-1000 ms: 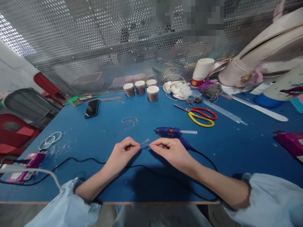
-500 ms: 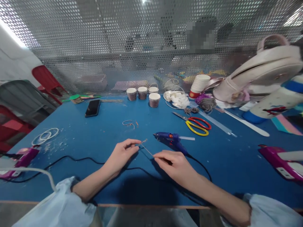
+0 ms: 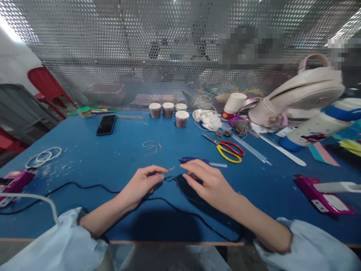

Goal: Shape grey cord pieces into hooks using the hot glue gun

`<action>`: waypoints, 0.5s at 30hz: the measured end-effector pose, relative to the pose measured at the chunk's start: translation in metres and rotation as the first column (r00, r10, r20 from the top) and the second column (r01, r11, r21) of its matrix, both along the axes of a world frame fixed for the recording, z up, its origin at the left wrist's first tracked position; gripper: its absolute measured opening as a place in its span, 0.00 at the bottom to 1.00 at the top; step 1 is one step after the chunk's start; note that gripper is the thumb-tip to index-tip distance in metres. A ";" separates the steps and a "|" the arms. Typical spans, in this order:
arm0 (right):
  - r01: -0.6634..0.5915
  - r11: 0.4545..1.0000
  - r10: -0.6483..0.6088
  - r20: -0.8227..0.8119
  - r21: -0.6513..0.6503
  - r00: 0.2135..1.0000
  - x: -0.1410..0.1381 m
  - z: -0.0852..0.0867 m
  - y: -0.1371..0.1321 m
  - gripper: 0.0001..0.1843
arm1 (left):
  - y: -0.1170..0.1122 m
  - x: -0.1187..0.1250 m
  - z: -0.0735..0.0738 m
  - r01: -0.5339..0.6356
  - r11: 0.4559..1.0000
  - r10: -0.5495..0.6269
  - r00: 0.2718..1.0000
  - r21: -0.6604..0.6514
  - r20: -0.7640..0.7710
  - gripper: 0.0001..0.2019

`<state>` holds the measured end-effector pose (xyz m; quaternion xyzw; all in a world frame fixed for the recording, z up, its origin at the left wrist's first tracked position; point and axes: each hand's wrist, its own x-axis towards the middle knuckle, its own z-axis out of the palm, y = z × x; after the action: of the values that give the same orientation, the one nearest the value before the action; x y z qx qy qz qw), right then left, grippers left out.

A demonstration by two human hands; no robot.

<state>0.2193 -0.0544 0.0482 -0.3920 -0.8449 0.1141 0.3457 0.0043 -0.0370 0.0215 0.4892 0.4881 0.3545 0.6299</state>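
Note:
My left hand [image 3: 142,185] pinches a short piece of thin cord [image 3: 172,169] between thumb and forefinger, its end sticking out toward the right. Just across from it, my right hand [image 3: 212,183] has its thumb and forefinger apart, with nothing visible between them. A thin dark strand [image 3: 180,188] curves from below the left fingertips toward the right hand; whether it joins the held cord I cannot tell. Behind my right hand lies a blue glue gun [image 3: 184,160], mostly hidden, with a clear glue stick [image 3: 218,165] at its rear. A curled grey cord piece [image 3: 149,145] rests farther back.
Red-and-yellow scissors [image 3: 229,152] lie right of the glue gun. Several small cups [image 3: 182,119] stand at the back, with a phone [image 3: 106,125] to their left. A black cable [image 3: 180,211] crosses in front. Purple power strips [image 3: 321,197] sit at both sides.
The straight cord stretched between both hands is no longer held by my right hand. That hand has risen and its fingers have parted, covering more of the glue gun.

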 end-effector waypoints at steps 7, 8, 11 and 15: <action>-0.083 0.996 0.085 -0.065 0.039 0.994 -0.020 -0.016 0.020 0.08 | -0.002 0.001 0.004 0.069 0.998 -0.069 0.997 -0.006 0.040 0.10; -0.080 0.995 0.085 -0.077 0.062 0.993 -0.020 -0.018 0.020 0.08 | -0.002 0.002 0.004 0.074 0.997 -0.074 0.996 -0.004 0.045 0.10; -0.070 0.966 0.079 -0.024 0.249 0.997 -0.018 -0.021 0.021 0.08 | -0.003 0.002 0.005 0.082 0.996 -0.080 0.994 -0.034 0.071 0.09; -0.099 0.841 0.025 0.144 0.533 0.989 -0.015 -0.022 0.020 0.07 | -0.005 0.003 0.006 0.105 0.984 -0.080 0.982 -0.144 0.173 0.08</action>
<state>0.2044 -0.0339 0.0265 -0.2582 -0.8760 -0.1421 0.3818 0.0073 -0.0423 0.0273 0.4304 0.4360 0.3260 0.7200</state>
